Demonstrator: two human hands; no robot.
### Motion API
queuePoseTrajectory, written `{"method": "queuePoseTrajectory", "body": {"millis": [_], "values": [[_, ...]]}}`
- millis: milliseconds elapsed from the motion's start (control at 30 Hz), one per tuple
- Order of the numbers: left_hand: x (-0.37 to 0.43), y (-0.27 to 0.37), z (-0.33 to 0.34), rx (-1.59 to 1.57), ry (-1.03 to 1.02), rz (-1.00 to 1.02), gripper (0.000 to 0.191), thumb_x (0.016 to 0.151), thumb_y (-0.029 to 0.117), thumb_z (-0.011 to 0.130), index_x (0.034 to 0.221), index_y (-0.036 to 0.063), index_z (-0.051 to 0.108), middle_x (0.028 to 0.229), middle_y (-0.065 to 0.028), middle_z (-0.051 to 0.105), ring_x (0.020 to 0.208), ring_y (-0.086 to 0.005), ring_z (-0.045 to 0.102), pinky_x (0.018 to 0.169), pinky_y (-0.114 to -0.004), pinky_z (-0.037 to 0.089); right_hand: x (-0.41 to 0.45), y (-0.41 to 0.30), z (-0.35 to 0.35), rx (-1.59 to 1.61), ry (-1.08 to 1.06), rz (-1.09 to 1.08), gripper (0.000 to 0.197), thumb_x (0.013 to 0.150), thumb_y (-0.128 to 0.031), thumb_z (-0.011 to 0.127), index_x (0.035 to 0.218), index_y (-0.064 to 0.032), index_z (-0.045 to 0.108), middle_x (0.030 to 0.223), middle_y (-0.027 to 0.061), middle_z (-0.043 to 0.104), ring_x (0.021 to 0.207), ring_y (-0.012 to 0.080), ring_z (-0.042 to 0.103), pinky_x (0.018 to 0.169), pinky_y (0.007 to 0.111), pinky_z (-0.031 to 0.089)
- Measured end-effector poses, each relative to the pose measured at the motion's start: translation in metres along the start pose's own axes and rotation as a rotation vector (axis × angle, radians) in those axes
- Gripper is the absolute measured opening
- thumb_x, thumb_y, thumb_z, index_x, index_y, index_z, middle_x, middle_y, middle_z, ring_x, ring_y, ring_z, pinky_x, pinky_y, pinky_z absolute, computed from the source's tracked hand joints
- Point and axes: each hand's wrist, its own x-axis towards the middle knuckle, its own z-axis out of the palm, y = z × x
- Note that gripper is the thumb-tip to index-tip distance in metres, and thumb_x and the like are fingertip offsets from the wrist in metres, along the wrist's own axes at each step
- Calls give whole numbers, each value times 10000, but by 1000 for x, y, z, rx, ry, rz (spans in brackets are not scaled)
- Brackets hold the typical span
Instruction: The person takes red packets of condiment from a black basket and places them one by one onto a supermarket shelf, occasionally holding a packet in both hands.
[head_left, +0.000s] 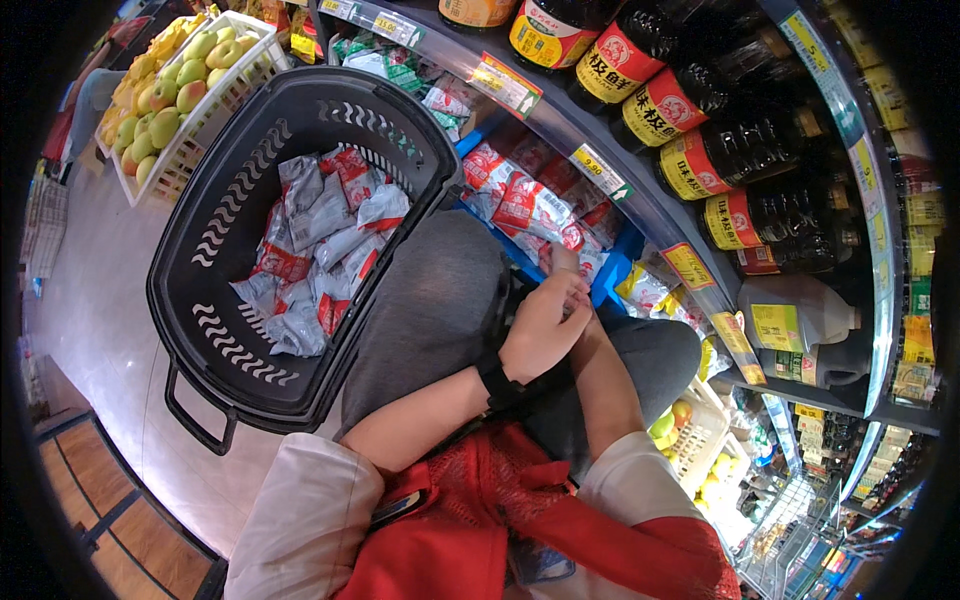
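My left hand (546, 324), with a black band at its wrist, lies across my right wrist. Its fingers curl beside the other hand, and whether they grip anything is hidden. My right hand (564, 262) reaches to the front of a blue crate (609, 281) on the bottom shelf. It touches or nearly touches red and white plastic packets (529, 202) there; its fingertips are partly covered. By my left knee, a black plastic shopping basket (225, 157) stands on the floor. Several similar silver, red and white packets (330, 225) lie loosely heaped inside it.
Bottles of dark sauce (694, 161) line the shelf above, behind a price-label rail (559, 139). White crates of fruit (180, 146) stand at upper left. Yellow and white packets (645, 289) lie right of the blue crate. A wire shopping cart (780, 517) is at lower right.
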Motion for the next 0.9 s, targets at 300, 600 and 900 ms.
{"method": "queuePoseTrajectory", "body": {"millis": [300, 600, 900], "values": [[0, -2, -1, 61, -80, 8, 116, 765, 60, 470, 864, 1, 454, 769, -94, 532, 731, -161, 531, 667, -259, 421, -47, -32, 23, -799, 232, -599, 359, 609, -80, 596, 960, -49, 529, 918, 158, 555, 901, 301, 504, 784, 365, 397], [-2, 0, -4, 93, -62, 28, 137, 727, 63, 497, 843, -4, 467, 729, -126, 530, 678, -212, 545, 623, -279, 428, -66, -47, 47, -840, 366, -795, 275, 692, -158, 523, 961, -102, 534, 1128, 135, 431, 1014, 303, 420, 823, 385, 354], [-1, 2, -2, 140, -125, -30, 150, 743, 79, 486, 863, -10, 468, 769, -118, 530, 725, -212, 542, 665, -286, 425, -19, -41, 54, -1266, 166, -987, 524, 817, -420, 367, 1274, -212, 217, 1346, 57, 147, 1234, 271, 133, 963, 510, 47]]}}
